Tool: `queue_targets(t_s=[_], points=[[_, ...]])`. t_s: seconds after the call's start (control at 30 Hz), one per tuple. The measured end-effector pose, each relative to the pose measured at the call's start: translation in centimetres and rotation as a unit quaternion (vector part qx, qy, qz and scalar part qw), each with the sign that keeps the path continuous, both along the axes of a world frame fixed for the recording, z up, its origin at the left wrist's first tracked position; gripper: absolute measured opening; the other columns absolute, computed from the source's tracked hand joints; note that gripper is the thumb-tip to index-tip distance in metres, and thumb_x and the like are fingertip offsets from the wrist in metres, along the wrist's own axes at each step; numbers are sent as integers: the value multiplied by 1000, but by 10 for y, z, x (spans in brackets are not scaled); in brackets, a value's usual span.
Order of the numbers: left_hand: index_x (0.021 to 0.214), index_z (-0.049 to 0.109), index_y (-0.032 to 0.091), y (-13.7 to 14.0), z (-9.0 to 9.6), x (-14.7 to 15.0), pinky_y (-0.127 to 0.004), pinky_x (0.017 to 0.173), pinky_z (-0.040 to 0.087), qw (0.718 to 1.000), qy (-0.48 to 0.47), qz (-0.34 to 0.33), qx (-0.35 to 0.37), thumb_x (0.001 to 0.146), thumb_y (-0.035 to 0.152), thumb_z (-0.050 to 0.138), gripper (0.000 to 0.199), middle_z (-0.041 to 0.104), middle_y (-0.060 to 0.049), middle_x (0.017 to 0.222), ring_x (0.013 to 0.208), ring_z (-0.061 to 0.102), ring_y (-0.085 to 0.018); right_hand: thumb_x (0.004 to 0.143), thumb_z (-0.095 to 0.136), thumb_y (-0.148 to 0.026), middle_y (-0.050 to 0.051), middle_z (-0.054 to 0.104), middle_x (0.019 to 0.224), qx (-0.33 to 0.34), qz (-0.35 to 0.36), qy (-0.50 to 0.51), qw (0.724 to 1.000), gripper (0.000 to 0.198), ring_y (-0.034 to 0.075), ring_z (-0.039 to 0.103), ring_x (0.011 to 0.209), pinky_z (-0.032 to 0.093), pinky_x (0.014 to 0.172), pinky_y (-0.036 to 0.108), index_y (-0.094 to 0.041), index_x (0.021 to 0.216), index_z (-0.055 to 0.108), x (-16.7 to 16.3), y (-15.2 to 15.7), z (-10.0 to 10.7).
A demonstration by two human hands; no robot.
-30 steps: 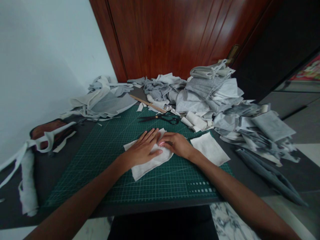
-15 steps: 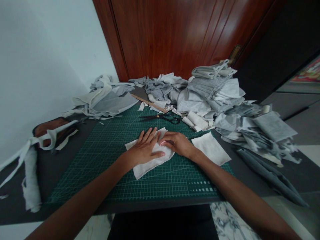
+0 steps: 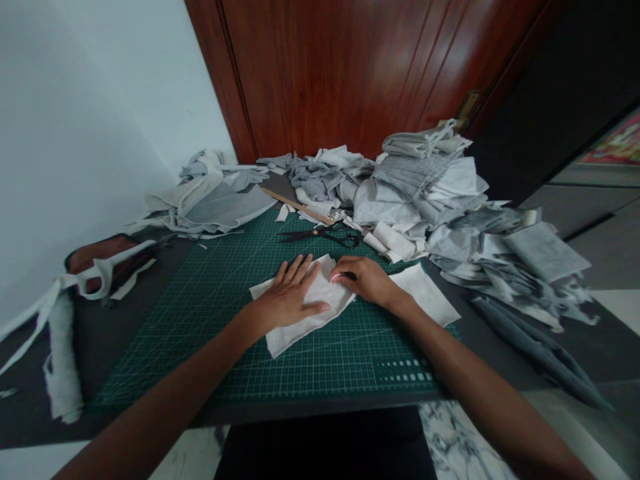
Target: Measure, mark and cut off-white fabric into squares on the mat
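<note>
A white piece of cloth (image 3: 295,331) lies at a slant on the green cutting mat (image 3: 320,373). My left hand (image 3: 287,300) rests flat on it with fingers spread. At its right part, my right hand (image 3: 365,280) is closed, thumb and forefinger pinched together on the cloth; the fingers partly hide the hold. A second white cloth piece (image 3: 425,293) lies just right, partly beneath my right wrist. Black scissors (image 3: 323,233) lie shut beyond both hands.
Grey and white fabric is heaped at the back right (image 3: 420,180), with another pile (image 3: 210,200) at the back left. A wooden ruler (image 3: 295,204) lies behind the scissors. A rolled grey cloth (image 3: 64,360) and white strips lie left; dark folded fabric (image 3: 540,350) lies right.
My right hand has shifted slightly to the right along the cloth, and the cloth's right edge reaches a little farther out. My left hand has stayed in place.
</note>
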State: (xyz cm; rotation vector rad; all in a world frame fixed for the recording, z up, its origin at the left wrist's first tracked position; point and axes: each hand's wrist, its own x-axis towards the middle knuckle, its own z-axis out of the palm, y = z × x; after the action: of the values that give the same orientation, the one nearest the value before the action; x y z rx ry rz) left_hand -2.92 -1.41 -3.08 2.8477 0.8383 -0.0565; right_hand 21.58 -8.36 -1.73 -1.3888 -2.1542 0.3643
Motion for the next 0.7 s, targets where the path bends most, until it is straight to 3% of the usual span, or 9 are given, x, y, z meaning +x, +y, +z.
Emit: queue_targets(t_s=[0.13,0.43,0.7], points=[[172,12,15,-1,2,1,-58,131,7,1000,8,7,-5,97,84,31,104,6,-17,179,166,3,-40,101,68,-18,7,77,106,2,-7,1,1000,12,20,74,95,50,83,29,-19,103,79,3,-1,1],[171,13,13,-3,3,2,-60,131,9,1000,10,14,-18,97,84,33,105,5,-18,178,165,3,-41,104,63,-24,7,77,111,27,68,45,996,15,20,73,103,53,88,29,-20,105,77,-23,-4,-6],[172,15,16,-2,-2,0,-59,131,7,1000,-10,3,-3,97,83,33,101,7,-17,179,165,5,-40,103,64,-21,5,78,111,23,41,18,999,14,21,73,106,53,90,30,-23,106,78,-21,-3,-6]])
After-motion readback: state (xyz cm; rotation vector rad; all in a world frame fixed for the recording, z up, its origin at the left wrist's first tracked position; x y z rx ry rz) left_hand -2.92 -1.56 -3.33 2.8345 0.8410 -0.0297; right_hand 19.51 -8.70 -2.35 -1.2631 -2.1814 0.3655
